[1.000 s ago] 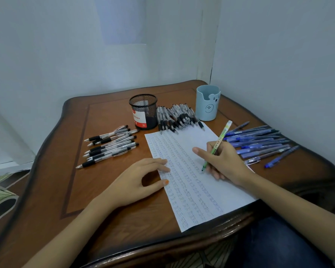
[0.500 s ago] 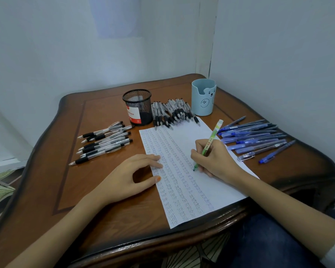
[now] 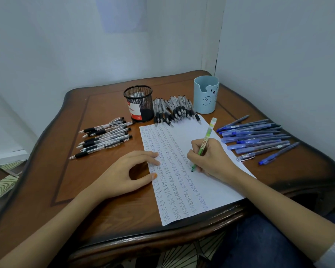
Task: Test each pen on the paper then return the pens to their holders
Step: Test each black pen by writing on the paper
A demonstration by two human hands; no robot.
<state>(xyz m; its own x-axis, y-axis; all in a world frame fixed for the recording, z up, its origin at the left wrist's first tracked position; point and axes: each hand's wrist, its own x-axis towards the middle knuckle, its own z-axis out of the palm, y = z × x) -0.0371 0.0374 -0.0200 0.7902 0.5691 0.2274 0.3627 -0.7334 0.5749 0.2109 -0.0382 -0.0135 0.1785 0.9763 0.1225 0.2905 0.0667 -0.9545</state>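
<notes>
A person is sitting at a dark brown wooden table [image 3: 104, 219], looking down at a white sheet of paper [image 3: 219, 190]. The sheet is lying at the table's near edge, covered in columns of the small handwritten word "test".

The right hand [image 3: 213, 159] is resting on the right half of the paper, its fingers and thumb curling tightly round a slim green plastic pen [image 3: 206, 140]. The pen's tip is touching the paper among the written rows, and its pale top end is tilting up and away from the person.

The left hand [image 3: 124, 175] is lying at the paper's left edge, gripping nothing. Its fingers are stretching out, with fingertips and thumb tip pressing on the sheet.

Just beyond the paper's far edge, a pile of black-and-clear click pens [image 3: 172, 109] is lying, with some tips overlapping the sheet. Beyond the paper's far left corner, a round black wire-mesh pen holder [image 3: 138, 103] is standing upright. Beyond its far right corner, a pale blue plastic holder with a bear face [image 3: 206, 95] is standing.

Left of the paper, a second group of black-and-clear pens [image 3: 104, 138] is lying. To its right, a spread of blue pens [image 3: 259, 138] is lying.
</notes>
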